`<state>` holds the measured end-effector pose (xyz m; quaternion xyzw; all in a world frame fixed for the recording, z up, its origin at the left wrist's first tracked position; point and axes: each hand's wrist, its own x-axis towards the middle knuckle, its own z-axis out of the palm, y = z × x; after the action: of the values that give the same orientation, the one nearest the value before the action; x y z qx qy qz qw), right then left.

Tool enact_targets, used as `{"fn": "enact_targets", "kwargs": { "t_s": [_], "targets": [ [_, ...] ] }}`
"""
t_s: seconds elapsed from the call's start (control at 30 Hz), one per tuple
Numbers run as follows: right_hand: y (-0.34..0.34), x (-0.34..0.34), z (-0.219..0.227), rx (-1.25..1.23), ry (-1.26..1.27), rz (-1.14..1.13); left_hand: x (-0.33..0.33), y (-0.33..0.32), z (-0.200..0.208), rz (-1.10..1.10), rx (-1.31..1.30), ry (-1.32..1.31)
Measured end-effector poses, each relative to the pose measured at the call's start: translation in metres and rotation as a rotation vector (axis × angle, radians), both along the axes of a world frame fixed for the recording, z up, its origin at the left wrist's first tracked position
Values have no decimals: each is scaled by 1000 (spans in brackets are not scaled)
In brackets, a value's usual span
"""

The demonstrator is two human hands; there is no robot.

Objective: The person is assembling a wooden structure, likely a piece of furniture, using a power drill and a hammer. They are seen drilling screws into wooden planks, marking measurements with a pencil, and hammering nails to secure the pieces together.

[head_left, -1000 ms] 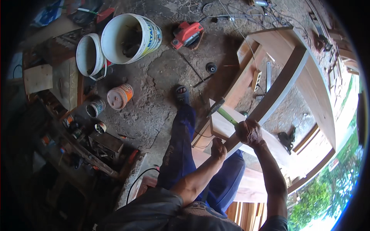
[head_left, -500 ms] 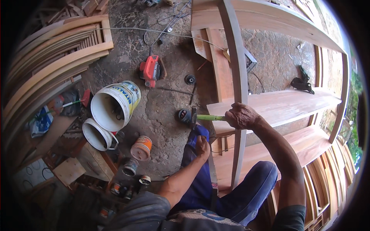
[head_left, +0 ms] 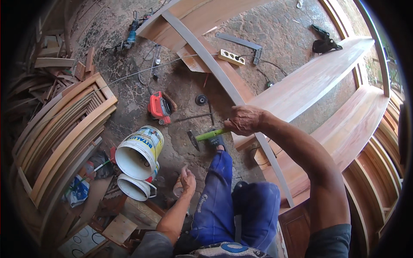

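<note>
Two white buckets (head_left: 138, 151) lie tipped on the stone floor (head_left: 279, 38), one nested against the other (head_left: 133, 188), and just beside them the person's left hand (head_left: 188, 180) hangs loosely half-open, fingers slack, holding nothing that I can make out; a small tin sits just behind it, mostly hidden. One hammer (head_left: 205, 136) with a green handle is in the right hand (head_left: 244, 120), which is wrapped fully closed round the handle's end, the dark head pointing away to the left over the floor, just above the blue-trousered knee (head_left: 219, 180). One red power tool (head_left: 160, 107) rests on the floor beyond the buckets. One power strip (head_left: 231, 57) lies farther off by a curved wooden rail (head_left: 223, 81). Two broad planks (head_left: 318, 77) run off to the right. Compared with half a second ago, the left hand has dropped off the knee toward the buckets, and the view has swung so the buckets sit nearer the middle.
</note>
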<state>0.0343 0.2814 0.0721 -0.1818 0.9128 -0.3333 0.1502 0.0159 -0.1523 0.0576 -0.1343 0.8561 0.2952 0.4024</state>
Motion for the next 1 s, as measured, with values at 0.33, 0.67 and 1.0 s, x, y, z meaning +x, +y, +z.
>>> {"fn": "enact_targets", "kwargs": {
  "t_s": [0.33,0.67,1.0],
  "targets": [
    [-23,0,-8,290,-56,-193,-19,-3,46,-167,163,-141],
    [-241,145,23,-234,-352,-971,-68,-38,25,-816,-24,80],
    [-349,219,-136,-195,-715,-1437,-52,130,-39,-1481,184,84]
  ]
}}
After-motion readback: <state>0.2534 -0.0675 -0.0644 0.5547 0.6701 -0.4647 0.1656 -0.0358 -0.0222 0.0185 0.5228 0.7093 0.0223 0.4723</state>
